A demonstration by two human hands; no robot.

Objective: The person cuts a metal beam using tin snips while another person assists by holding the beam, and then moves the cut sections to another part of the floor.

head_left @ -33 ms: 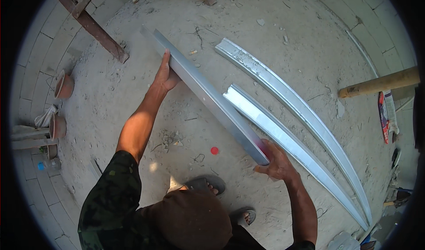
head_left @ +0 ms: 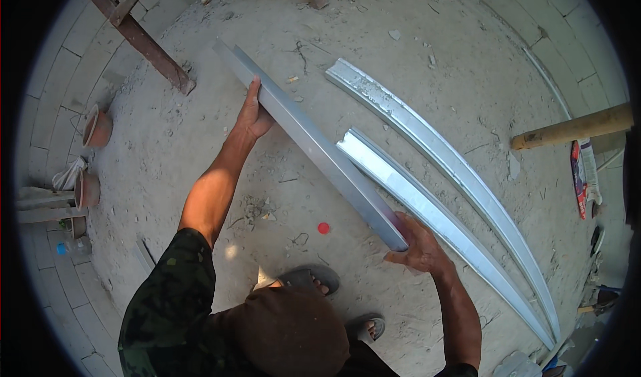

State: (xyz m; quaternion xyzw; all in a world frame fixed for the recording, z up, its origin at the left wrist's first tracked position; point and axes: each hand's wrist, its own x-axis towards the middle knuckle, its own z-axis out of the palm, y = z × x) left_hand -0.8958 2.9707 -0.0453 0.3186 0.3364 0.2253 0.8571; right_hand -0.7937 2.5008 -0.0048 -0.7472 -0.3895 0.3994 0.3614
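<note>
A grey metal channel (head_left: 314, 153) slants above the ground, from the far left down to the near right, held in both hands. My left hand (head_left: 254, 115) grips it toward its far end, thumb on the side and fingers hidden underneath. Around its near end closes my right hand (head_left: 422, 247), with a reddish tint on the metal beside the fingers. Two more shiny metal channels lie on the ground at the right: a shorter one (head_left: 427, 210) partly overlapped by the held piece, and a longer one (head_left: 434, 140) farther out. Their near ends almost meet.
Sandy ground (head_left: 280, 197) carries a red cap (head_left: 324, 228) and scattered debris. Brown wooden props (head_left: 150, 53) stand at the far left, with clay pots (head_left: 98, 127) along the block wall. A wooden pole (head_left: 567, 128) juts in at the right. My sandalled feet (head_left: 314, 280) are close below.
The held channel and both hands have shifted very slightly to the right. Both hands keep their grip, and the channels on the ground stay put.
</note>
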